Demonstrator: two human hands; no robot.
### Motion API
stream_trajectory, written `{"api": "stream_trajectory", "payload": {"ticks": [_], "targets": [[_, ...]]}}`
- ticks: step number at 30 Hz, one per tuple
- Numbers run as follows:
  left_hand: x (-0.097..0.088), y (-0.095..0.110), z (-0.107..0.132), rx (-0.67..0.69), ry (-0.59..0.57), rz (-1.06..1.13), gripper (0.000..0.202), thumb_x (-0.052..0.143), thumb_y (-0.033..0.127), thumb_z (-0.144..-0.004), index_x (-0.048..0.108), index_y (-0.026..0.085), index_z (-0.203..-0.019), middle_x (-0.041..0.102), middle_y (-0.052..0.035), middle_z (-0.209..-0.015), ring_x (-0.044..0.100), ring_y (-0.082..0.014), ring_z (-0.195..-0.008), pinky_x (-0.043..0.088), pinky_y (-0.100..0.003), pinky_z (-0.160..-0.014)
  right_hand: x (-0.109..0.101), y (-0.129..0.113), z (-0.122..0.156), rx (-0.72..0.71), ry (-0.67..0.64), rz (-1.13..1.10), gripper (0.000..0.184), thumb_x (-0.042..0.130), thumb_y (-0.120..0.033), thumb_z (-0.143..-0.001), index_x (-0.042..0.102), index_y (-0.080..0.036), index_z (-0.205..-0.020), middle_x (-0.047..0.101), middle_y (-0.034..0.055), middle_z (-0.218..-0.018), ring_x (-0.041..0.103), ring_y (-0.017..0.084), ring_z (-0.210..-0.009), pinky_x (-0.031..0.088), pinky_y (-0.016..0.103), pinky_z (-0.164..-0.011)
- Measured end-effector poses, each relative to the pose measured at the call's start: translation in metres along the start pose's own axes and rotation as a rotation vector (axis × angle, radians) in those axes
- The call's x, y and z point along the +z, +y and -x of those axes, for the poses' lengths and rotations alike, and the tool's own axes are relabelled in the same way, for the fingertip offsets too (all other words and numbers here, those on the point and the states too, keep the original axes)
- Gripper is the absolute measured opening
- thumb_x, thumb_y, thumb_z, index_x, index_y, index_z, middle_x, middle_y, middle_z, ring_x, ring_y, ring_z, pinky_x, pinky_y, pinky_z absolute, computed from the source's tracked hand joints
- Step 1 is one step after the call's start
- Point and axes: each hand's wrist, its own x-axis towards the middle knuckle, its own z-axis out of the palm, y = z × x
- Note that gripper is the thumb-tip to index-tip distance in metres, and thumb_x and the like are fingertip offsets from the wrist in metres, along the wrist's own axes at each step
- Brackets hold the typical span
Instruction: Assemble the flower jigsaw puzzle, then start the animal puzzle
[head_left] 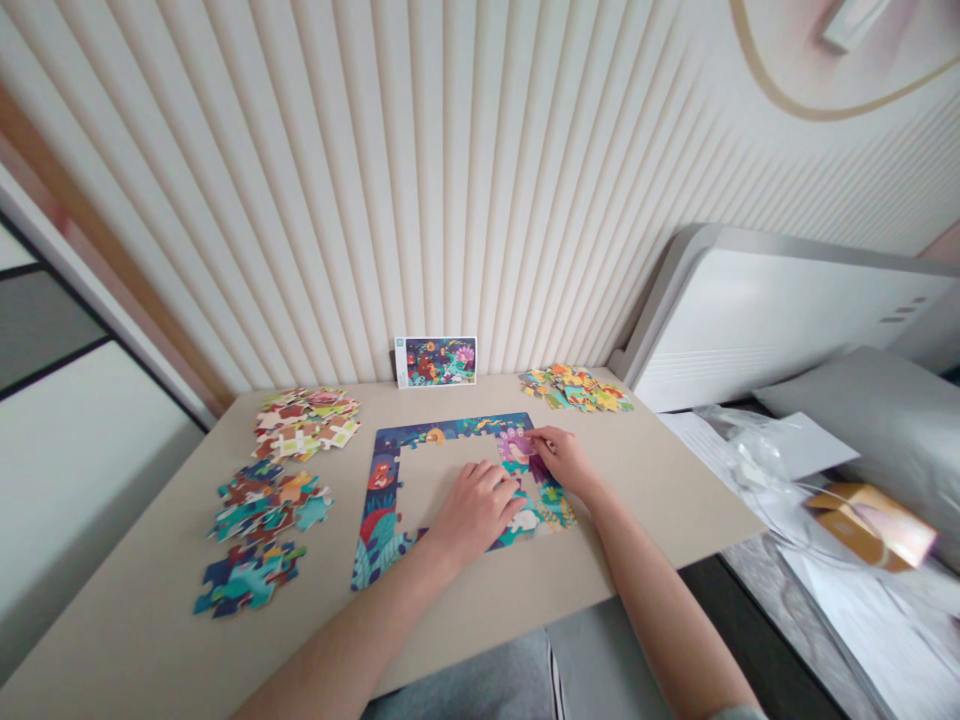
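Observation:
A partly built jigsaw puzzle [386, 475] lies in the middle of the beige table [150, 620]; its border is joined and the centre is bare. My left hand [476, 505] rests flat on the puzzle's lower right part, fingers stretched out. My right hand [562, 455] presses its fingertips on a purple piece [517, 443] near the puzzle's upper right corner. Whether those fingers hold a piece is hidden.
Loose piece piles lie at the left: a reddish pile [304, 422], a teal pile [270, 498], a blue pile [247, 578]. A yellow-orange pile [576, 388] sits back right. A reference picture [436, 361] leans on the ribbed wall. Papers and a plastic bag [757, 460] lie right.

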Motion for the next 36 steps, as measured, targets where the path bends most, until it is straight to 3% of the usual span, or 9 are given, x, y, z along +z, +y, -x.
{"api": "stream_trajectory", "payload": {"ticks": [6,10,14,21,36], "targets": [[-0.008,-0.001,0.011,-0.064,-0.061,0.027,0.016,0.058,0.024,-0.095,0.071,0.023,-0.105,0.066,-0.0075,-0.117,0.057,-0.0253,-0.113,0.045,-0.043,-0.100,0.000,-0.001,0.000,0.017,-0.014,0.017,0.031,0.052,-0.012,-0.092,0.076,-0.022,-0.108,0.077,0.0054,-0.103,0.070,0.019,-0.093,0.051,0.031,-0.090],[-0.007,0.001,0.012,-0.055,-0.097,0.048,0.023,0.053,0.024,-0.098,0.071,0.024,-0.113,0.064,-0.0087,-0.122,0.057,-0.0258,-0.115,0.047,-0.043,-0.101,0.000,-0.002,0.000,0.010,-0.020,0.023,0.031,0.053,-0.012,-0.092,0.076,-0.023,-0.108,0.077,0.0055,-0.105,0.069,0.019,-0.095,0.051,0.031,-0.090],[0.002,-0.001,0.011,-0.031,-0.119,0.077,0.025,0.053,0.019,-0.099,0.069,0.022,-0.117,0.062,-0.0096,-0.123,0.057,-0.0248,-0.116,0.047,-0.041,-0.103,0.001,0.000,0.001,0.014,-0.020,0.023,0.031,0.053,-0.012,-0.092,0.076,-0.023,-0.108,0.077,0.0053,-0.105,0.070,0.020,-0.095,0.052,0.032,-0.090],[0.020,-0.001,0.004,-0.002,-0.094,0.125,0.018,0.053,0.020,-0.100,0.070,0.020,-0.106,0.062,-0.0079,-0.118,0.057,-0.0216,-0.114,0.049,-0.037,-0.102,0.001,0.000,0.000,0.029,-0.030,0.024,0.031,0.054,-0.012,-0.091,0.077,-0.023,-0.108,0.077,0.0053,-0.105,0.070,0.020,-0.095,0.052,0.033,-0.091],[0.010,0.000,-0.002,0.035,-0.088,0.057,0.020,0.052,0.026,-0.101,0.071,0.023,-0.109,0.066,-0.0071,-0.124,0.057,-0.0234,-0.118,0.046,-0.041,-0.102,0.002,0.002,-0.001,0.033,0.008,0.020,0.031,0.052,-0.012,-0.091,0.076,-0.023,-0.106,0.077,0.0051,-0.103,0.070,0.020,-0.095,0.052,0.032,-0.090]]}}
